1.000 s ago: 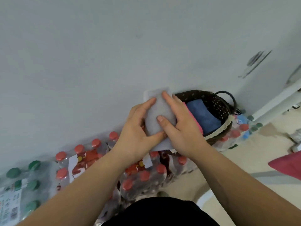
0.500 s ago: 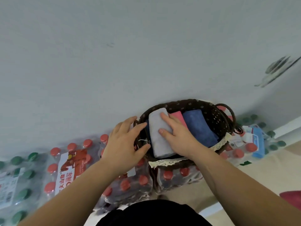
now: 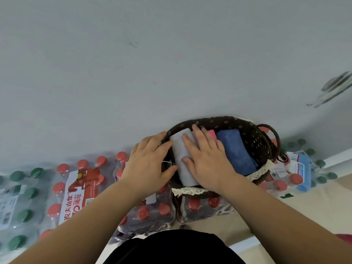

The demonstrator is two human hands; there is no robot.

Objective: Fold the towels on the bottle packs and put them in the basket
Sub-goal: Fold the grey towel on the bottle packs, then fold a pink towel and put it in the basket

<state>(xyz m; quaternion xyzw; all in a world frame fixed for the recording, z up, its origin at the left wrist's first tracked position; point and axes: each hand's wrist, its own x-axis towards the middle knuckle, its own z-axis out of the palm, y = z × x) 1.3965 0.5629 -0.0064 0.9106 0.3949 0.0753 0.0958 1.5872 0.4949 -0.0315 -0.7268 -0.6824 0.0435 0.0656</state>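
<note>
A dark woven basket (image 3: 253,134) with lace trim sits on shrink-wrapped packs of red-capped bottles (image 3: 148,212) against the wall. Inside it stand a folded grey towel (image 3: 181,155), a pink towel (image 3: 213,134) and a blue towel (image 3: 236,149) side by side. My right hand (image 3: 205,161) lies flat on the grey towel, fingers spread, pressing it down at the basket's left end. My left hand (image 3: 148,162) rests on the basket's left rim, thumb touching the grey towel's edge.
A pack of green-capped bottles (image 3: 19,202) lies at the far left, and a red-capped pack with a red label (image 3: 76,187) sits beside it. More bottle packs with a blue label (image 3: 302,168) sit right of the basket. The pale wall rises directly behind.
Both hands carried the folded grey towel from mid-air down into the basket's left end. The left hand let go and moved to the rim; the right hand now presses the towel.
</note>
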